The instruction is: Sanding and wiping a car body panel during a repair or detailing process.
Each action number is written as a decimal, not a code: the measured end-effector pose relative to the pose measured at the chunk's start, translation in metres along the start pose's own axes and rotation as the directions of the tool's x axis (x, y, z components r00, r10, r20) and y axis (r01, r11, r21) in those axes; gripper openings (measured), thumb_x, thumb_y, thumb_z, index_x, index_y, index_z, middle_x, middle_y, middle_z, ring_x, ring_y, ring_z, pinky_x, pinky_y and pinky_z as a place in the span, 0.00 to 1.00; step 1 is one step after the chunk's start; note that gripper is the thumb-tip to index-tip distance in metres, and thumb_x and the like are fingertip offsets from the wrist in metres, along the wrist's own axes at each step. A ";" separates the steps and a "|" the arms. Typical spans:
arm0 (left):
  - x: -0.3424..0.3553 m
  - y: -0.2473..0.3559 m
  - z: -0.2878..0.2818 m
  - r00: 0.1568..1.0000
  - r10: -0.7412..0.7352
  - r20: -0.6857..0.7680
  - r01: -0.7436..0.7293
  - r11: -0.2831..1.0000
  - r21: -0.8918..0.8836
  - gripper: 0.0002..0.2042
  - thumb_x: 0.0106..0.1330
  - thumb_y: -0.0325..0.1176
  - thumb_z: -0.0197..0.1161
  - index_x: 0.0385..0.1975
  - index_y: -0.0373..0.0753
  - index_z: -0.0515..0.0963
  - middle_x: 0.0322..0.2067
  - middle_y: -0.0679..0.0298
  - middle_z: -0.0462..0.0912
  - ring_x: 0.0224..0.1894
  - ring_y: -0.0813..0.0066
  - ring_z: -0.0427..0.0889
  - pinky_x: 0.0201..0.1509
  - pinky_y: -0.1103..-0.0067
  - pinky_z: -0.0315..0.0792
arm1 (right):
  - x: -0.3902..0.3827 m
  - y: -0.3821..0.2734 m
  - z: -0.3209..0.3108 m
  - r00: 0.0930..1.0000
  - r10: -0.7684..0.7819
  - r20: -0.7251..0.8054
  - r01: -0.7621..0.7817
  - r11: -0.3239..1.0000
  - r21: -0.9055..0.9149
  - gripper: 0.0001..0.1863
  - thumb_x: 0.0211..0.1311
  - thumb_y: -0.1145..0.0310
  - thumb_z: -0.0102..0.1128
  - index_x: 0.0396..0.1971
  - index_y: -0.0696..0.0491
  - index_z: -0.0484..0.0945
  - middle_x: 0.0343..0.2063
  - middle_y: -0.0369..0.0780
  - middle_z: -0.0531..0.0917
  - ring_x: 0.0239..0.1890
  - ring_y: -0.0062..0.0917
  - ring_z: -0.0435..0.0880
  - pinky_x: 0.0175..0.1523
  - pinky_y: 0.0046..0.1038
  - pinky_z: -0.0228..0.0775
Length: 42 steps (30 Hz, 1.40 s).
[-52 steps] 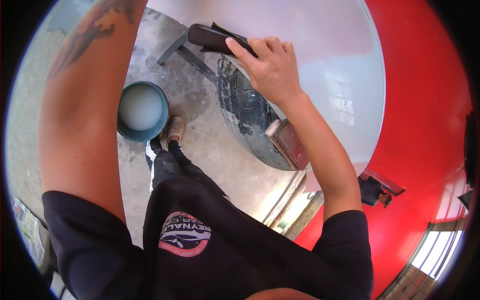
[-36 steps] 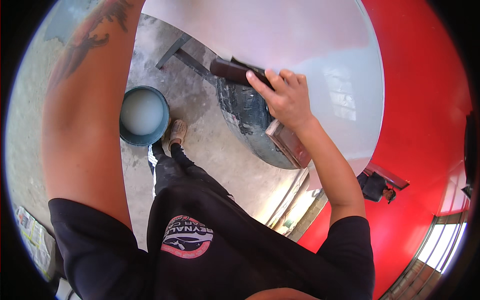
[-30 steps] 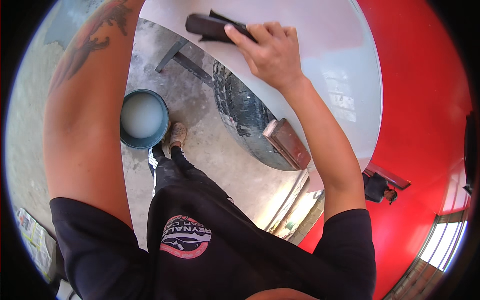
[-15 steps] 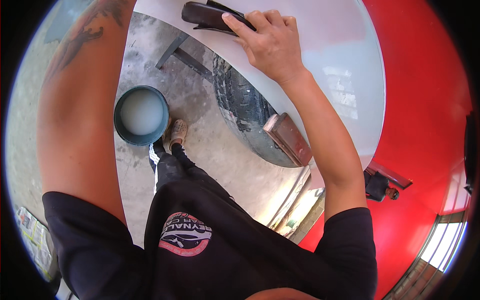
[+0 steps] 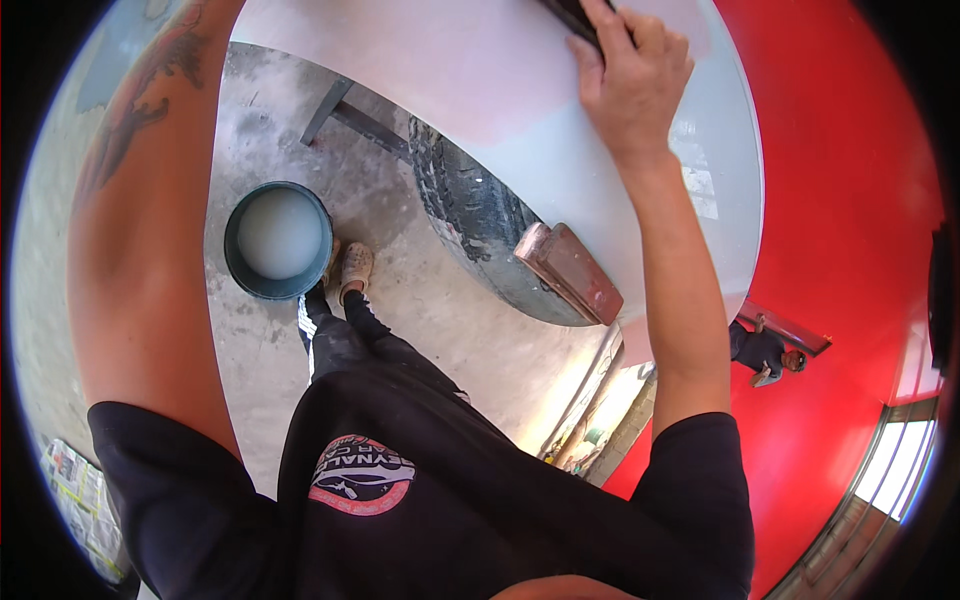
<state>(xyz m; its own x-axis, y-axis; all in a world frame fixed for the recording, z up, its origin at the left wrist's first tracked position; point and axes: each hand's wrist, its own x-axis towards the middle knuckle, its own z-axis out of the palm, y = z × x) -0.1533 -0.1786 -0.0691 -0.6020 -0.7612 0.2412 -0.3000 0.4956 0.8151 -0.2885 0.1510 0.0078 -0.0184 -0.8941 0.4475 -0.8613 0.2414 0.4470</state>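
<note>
- Dark block (image 5: 572, 15): at the top edge of the view, over the pale curved panel (image 5: 480, 70); upper end cut off by the frame, lower end partly covered by fingers. Contact of its underside with the panel cannot be made out.
- Orientation of same: long axis oblique, from upper left down to lower right; visible end points toward the palm.
- Right hand (image 5: 642, 85): clamped on the dark block, thumb to the left side, fingers curled at the top.
- Left hand: beyond the upper edge, grip impossible to tell; only the tattooed left arm (image 5: 150, 240) shows.
- Reddish-brown block (image 5: 575, 275): at the panel's lower edge, tilted down to the right, overlapping the tyre (image 5: 465, 210) in view.
- Tyre: partly hidden by the panel.
- Bucket (image 5: 264, 286): dark teal, on the floor, holding cloudy liquid.
- Red glossy surface (image 5: 840, 200): right of the panel; small figure (image 5: 765, 350) there, details indistinct.
</note>
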 end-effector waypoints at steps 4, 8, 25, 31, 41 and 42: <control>0.002 0.002 0.000 1.000 -0.022 0.019 0.023 0.997 -0.069 0.47 0.48 0.47 0.85 0.68 0.48 0.65 0.56 0.47 0.81 0.60 0.51 0.80 0.64 0.63 0.75 | -0.080 -0.035 -0.020 0.979 -0.118 0.168 0.097 0.987 0.129 0.28 0.54 0.62 0.75 0.57 0.31 0.84 0.44 0.28 0.79 0.42 0.26 0.74 0.49 0.32 0.64; 0.006 -0.008 0.005 1.000 0.027 0.002 -0.027 0.996 -0.090 0.46 0.49 0.44 0.85 0.69 0.49 0.65 0.58 0.47 0.80 0.60 0.53 0.79 0.63 0.63 0.75 | -0.015 0.014 -0.015 0.984 -0.152 0.097 0.153 0.988 -0.001 0.29 0.54 0.61 0.75 0.59 0.31 0.83 0.44 0.27 0.80 0.42 0.25 0.75 0.46 0.33 0.63; 0.002 0.010 0.004 0.998 -0.065 0.003 0.064 0.987 -0.149 0.47 0.47 0.43 0.86 0.69 0.47 0.67 0.55 0.52 0.82 0.56 0.58 0.82 0.59 0.66 0.78 | -0.013 0.011 -0.007 0.965 0.214 -0.154 -0.236 0.961 -0.141 0.29 0.53 0.65 0.74 0.58 0.31 0.83 0.45 0.27 0.78 0.42 0.28 0.71 0.46 0.35 0.60; 0.002 -0.010 0.004 0.999 -0.050 0.013 0.052 0.984 -0.173 0.47 0.47 0.44 0.86 0.69 0.46 0.66 0.55 0.53 0.82 0.56 0.58 0.82 0.58 0.66 0.78 | -0.068 -0.030 -0.014 0.972 -0.186 0.146 0.179 0.982 0.063 0.27 0.56 0.68 0.68 0.57 0.31 0.85 0.46 0.26 0.79 0.40 0.21 0.72 0.48 0.28 0.58; -0.005 0.009 -0.002 0.997 -0.076 0.005 0.077 0.992 -0.098 0.45 0.50 0.43 0.84 0.69 0.50 0.66 0.55 0.52 0.82 0.55 0.56 0.82 0.57 0.64 0.79 | -0.090 -0.055 -0.013 0.967 -0.138 0.215 0.092 0.973 0.210 0.25 0.59 0.66 0.67 0.57 0.32 0.84 0.44 0.27 0.79 0.39 0.23 0.72 0.49 0.31 0.59; -0.001 0.002 -0.002 0.998 -0.065 0.021 0.068 0.988 -0.138 0.45 0.50 0.43 0.84 0.69 0.50 0.66 0.55 0.52 0.82 0.56 0.56 0.82 0.58 0.64 0.78 | -0.075 -0.046 -0.019 0.949 -0.204 0.240 0.163 0.970 0.178 0.25 0.59 0.66 0.65 0.57 0.31 0.84 0.44 0.26 0.79 0.39 0.22 0.73 0.48 0.31 0.59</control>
<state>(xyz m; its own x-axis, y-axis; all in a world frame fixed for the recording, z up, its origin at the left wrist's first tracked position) -0.1517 -0.1778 -0.0664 -0.5962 -0.7831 0.1766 -0.2348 0.3805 0.8945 -0.2376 0.2144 -0.0320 0.0364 -0.9884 0.1474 -0.9293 0.0208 0.3687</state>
